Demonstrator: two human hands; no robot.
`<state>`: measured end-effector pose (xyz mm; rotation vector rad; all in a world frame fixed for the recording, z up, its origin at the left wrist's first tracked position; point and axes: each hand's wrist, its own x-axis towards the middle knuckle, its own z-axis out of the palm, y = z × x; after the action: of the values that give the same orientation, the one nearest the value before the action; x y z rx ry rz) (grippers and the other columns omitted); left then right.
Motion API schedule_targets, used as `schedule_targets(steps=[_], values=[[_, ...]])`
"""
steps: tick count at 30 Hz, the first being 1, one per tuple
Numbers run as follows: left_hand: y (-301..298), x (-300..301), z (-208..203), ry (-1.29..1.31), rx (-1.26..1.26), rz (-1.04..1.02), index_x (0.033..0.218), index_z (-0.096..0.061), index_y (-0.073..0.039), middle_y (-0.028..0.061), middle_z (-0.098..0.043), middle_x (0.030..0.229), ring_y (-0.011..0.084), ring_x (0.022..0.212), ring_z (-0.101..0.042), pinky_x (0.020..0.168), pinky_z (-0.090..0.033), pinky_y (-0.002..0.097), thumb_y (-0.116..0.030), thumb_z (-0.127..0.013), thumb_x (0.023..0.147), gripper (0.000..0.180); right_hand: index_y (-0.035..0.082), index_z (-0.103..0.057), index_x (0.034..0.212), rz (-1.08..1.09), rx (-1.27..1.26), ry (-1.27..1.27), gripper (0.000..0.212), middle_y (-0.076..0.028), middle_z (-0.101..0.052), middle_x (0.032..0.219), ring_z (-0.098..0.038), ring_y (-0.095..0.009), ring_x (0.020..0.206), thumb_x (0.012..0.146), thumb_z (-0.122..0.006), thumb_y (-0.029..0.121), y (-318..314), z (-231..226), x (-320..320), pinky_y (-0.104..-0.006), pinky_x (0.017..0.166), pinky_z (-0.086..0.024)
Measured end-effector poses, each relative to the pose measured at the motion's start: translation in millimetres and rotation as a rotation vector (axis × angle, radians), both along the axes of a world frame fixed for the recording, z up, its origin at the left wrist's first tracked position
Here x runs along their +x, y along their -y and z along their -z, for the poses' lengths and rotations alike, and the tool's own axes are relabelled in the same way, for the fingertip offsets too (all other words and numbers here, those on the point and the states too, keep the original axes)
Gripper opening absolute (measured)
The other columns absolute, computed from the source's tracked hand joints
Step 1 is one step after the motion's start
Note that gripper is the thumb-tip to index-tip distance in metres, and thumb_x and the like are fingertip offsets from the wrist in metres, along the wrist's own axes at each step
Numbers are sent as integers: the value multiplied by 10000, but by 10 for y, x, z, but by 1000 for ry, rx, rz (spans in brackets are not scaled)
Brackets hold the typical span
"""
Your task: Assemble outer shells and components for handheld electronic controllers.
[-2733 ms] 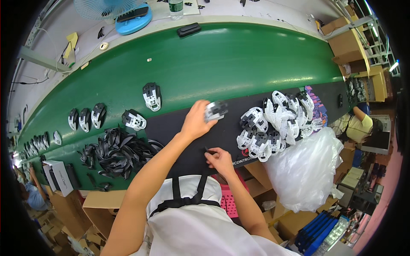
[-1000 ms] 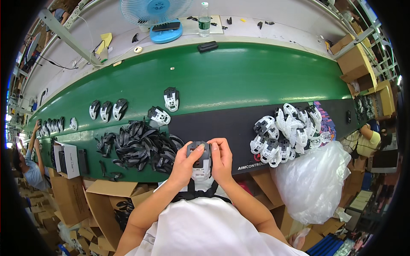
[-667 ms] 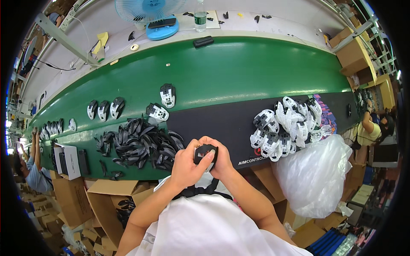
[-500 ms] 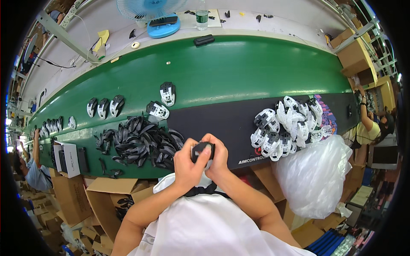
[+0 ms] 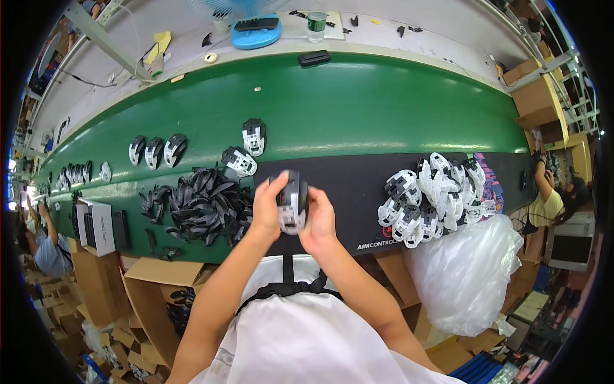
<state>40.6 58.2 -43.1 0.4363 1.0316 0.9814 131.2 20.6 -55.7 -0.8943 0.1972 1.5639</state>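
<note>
The left hand point(image 5: 266, 210) pinches a black-and-white, mouse-shaped plastic shell point(image 5: 293, 208) over a flat black mat point(image 5: 358, 192); the half-curled right hand point(image 5: 320, 223) flanks it, its grip unclear through blur.

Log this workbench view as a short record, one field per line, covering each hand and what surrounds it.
Left hand: grips a black-and-white mouse shell
Right hand: at the shell's right side; firm contact unclear
Below the hands: black mat
Left of the hands: pile of black curved parts
Right of the hands: heap of white-and-black shells
Near right: translucent plastic bag
Beyond the mat: green surface
Far side: blue fan base, water bottle
</note>
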Motion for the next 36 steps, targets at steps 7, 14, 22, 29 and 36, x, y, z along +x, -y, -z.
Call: schedule_targets(steps=[7,14,22,29,36], values=[[-991,58,731,-706,273,357,1088,-551,46,165,-619,1009,227,939,-580,843,-430,330,-457,-523,904,536,33,-620,986,-516,361,1391,211,-133,-608,929,-624,-223,781,780,-579,55,-28,768,244,-332,726,-497],[-1534,196,1217,-1058,322,630,1029,-548,40,262,-583,1095,422,1040,-542,853,-442,444,-418,-439,936,480,78,-557,1037,-989,571,1754,398,-84,-529,995,-564,-286,900,689,-737,149,378,849,-63,-388,767,-502],[-1093,941,810,-1306,1315,602,1260,-435,19,220,-505,1191,384,1083,-504,901,-423,469,-283,-580,861,521,76,-562,1055,-1060,629,1799,421,-101,-551,982,-548,-276,914,693,-724,219,483,1154,0,-366,767,-503],[-198,2171,743,-1117,925,878,1380,-311,-3,223,-454,1268,386,1149,-469,927,-424,462,-443,-708,741,871,66,-502,1275,-869,610,1363,459,-116,-575,1177,-531,-260,1079,881,-592,282,686,1149,340,-369,968,-378],[-95,2620,918,-1215,960,1115,1356,-379,-60,196,-383,1336,372,1274,-323,986,-342,486,-413,-732,721,807,54,-312,1432,-958,425,1233,677,-94,-526,1238,-487,-196,1138,876,-609,298,865,997,570,-342,994,-350]])
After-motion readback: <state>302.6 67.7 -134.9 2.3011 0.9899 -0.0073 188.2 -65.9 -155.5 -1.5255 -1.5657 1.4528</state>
